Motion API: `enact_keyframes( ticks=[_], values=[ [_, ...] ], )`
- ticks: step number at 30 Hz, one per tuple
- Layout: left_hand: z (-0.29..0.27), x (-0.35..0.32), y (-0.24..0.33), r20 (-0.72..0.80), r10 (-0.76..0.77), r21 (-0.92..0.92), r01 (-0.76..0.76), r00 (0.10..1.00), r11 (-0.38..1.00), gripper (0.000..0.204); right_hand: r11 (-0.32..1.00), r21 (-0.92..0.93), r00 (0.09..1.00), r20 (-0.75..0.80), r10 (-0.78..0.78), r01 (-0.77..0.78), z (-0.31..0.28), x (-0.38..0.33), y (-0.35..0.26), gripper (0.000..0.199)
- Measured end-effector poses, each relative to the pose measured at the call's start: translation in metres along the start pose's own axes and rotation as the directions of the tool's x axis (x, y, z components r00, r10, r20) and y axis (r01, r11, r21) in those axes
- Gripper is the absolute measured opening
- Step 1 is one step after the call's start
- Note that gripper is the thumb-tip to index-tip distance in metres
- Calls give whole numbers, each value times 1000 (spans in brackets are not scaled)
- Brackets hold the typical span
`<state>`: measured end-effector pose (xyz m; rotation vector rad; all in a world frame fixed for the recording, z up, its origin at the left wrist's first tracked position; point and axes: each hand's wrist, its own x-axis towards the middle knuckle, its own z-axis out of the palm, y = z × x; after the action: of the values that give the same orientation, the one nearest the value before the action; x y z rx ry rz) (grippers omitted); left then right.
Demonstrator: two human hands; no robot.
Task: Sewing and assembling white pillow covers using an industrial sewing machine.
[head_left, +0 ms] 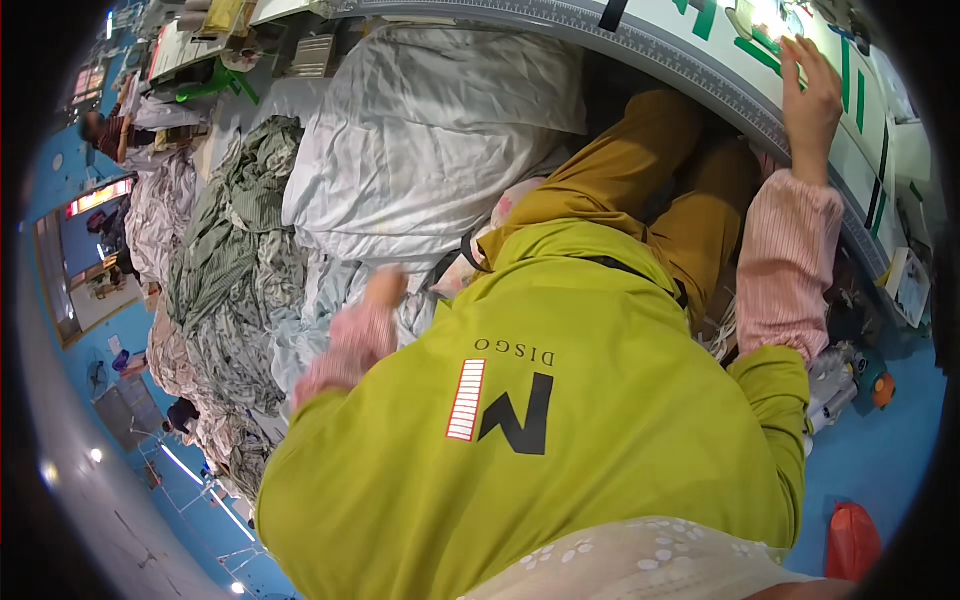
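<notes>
My right hand (812,100) is at the upper right over the white table top (690,45), its fingers stretched toward a brightly lit metal part (785,20) that looks like the working end of a sewing machine. No held thing shows in it. My left hand (385,288) is low at my side, next to a heap of white cloth (430,140) and pale blue fabric (310,330). Motion blur and the sleeve hide its fingers. Both forearms wear pink ribbed sleeve covers (785,255). Whether the left hand touches cloth, I cannot tell.
A measuring scale (690,90) runs along the table's near edge. Green striped fabric (235,230) and more heaped cloth lie to the left. Beyond them are a green plastic piece (220,85) and other people. A red bag (852,540) stands on the blue floor at the lower right.
</notes>
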<state>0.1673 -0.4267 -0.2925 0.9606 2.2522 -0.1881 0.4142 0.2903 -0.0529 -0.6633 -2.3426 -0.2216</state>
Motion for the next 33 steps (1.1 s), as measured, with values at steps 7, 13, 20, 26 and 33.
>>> enact_keyframes(
  ticks=[7, 13, 20, 26, 33],
  values=[
    [-297, 300, 110, -616, 273, 71, -293, 739, 954, 38, 972, 157, 976, -104, 193, -176, 19, 21, -51, 20],
    [-309, 388, 128, -608, 282, 298, -115, 742, 948, 55, 974, 63, 976, -27, 218, -216, 16, 21, -49, 19],
    [-265, 333, 130, -366, 574, 313, -484, 732, 817, 21, 961, 54, 963, 16, 269, -270, 15, 19, -52, 19],
    [-205, 261, 112, -517, 681, 241, -675, 519, 697, 8, 964, 49, 965, 29, 259, -260, 15, 16, -51, 19],
    [-295, 359, 156, -843, 302, 127, -381, 446, 916, 18, 952, 82, 955, 31, 293, -295, 16, 13, -45, 19]
  ],
)
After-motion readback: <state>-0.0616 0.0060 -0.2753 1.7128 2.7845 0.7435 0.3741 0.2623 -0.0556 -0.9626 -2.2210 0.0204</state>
